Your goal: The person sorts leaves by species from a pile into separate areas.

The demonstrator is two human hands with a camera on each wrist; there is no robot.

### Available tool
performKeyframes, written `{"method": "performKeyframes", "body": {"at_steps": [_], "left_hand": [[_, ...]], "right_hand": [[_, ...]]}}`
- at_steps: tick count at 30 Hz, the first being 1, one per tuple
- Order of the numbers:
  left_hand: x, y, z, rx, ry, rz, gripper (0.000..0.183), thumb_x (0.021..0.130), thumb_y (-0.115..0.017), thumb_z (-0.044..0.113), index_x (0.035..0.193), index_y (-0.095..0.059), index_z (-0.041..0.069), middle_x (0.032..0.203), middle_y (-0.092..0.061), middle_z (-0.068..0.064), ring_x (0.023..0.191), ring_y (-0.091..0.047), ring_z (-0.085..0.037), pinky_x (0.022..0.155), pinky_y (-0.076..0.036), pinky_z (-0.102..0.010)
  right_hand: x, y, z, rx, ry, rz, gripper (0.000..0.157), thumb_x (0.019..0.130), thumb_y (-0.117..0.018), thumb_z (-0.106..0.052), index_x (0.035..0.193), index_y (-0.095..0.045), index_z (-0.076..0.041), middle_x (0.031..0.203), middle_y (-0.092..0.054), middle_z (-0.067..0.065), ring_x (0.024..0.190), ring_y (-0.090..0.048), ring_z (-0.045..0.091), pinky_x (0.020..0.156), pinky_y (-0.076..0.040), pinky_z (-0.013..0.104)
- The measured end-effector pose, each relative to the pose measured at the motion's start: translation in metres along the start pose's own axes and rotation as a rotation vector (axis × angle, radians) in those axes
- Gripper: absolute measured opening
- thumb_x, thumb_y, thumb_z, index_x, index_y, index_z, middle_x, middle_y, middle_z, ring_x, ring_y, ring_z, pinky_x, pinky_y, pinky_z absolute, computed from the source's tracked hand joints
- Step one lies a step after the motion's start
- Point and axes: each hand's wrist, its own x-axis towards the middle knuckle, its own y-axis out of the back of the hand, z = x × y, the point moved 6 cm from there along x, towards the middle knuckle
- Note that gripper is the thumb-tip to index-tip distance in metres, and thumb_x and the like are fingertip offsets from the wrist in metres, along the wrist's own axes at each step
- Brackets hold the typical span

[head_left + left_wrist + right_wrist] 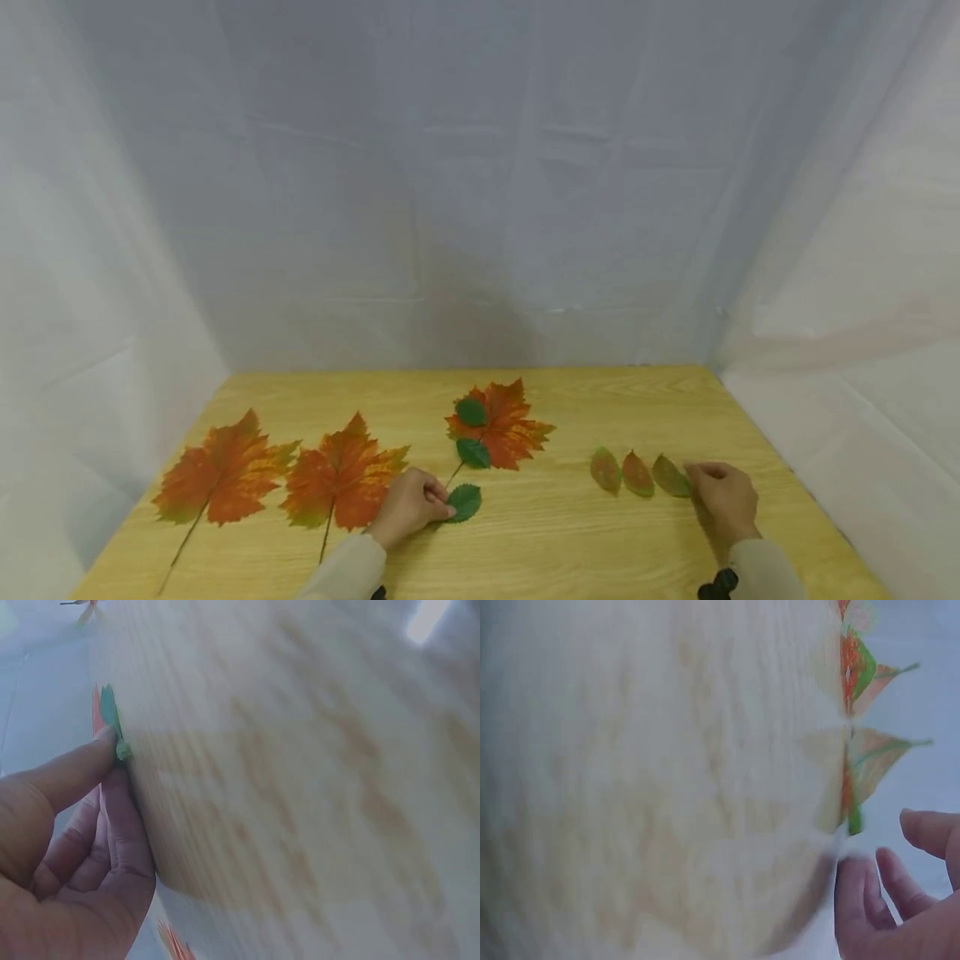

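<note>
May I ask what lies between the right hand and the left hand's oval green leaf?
The head view shows three oval red-green leaves, then bare yellow tabletop.

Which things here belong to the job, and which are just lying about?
Seemingly in the job:
left grip, pinching the nearest green leaf
right grip, at the rightmost mottled leaf

Apparently just lying about:
three orange maple leaves
two other green leaves
two other mottled leaves
</note>
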Motion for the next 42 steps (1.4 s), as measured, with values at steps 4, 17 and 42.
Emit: {"method": "performKeyframes", "body": {"at_steps": [4,17,42], "left_hand": [[-0.001,0.0,-0.001,-0.002,0.004,-0.004,0.015,0.071,-0.083,0.006,0.077,-0.07,0.001,0.067,-0.061,-0.001,0.061,-0.054,-0.01,0.054,-0.046,-0.027],[0.0,-0.004,-0.002,-0.015,-0.006,-0.027,0.015,0.072,-0.083,0.006,0.077,-0.07,0.001,0.066,-0.062,0.001,0.06,-0.054,-0.01,0.054,-0.047,-0.026],[0.002,-0.002,0.001,-0.024,-0.011,-0.023,0.015,0.072,-0.083,0.007,0.076,-0.07,0.001,0.066,-0.062,0.001,0.057,-0.054,-0.009,0.052,-0.047,-0.025]], "right_hand": [[-0.009,-0.007,-0.031,0.032,0.097,0.027,0.043,0.094,-0.062,-0.03,0.112,-0.063,0.009,0.108,-0.063,0.026,0.1,-0.058,0.041,0.083,-0.046,0.049],[-0.047,-0.148,-0.159,0.219,0.331,-0.331,0.022,0.088,-0.07,-0.013,0.104,-0.071,0.001,0.097,-0.07,0.011,0.088,-0.065,0.023,0.074,-0.055,0.036],[-0.075,-0.237,-0.19,0.03,0.464,-0.353,0.014,0.075,-0.08,-0.004,0.087,-0.072,0.0,0.077,-0.065,0.006,0.07,-0.059,0.016,0.062,-0.051,0.03]]}}
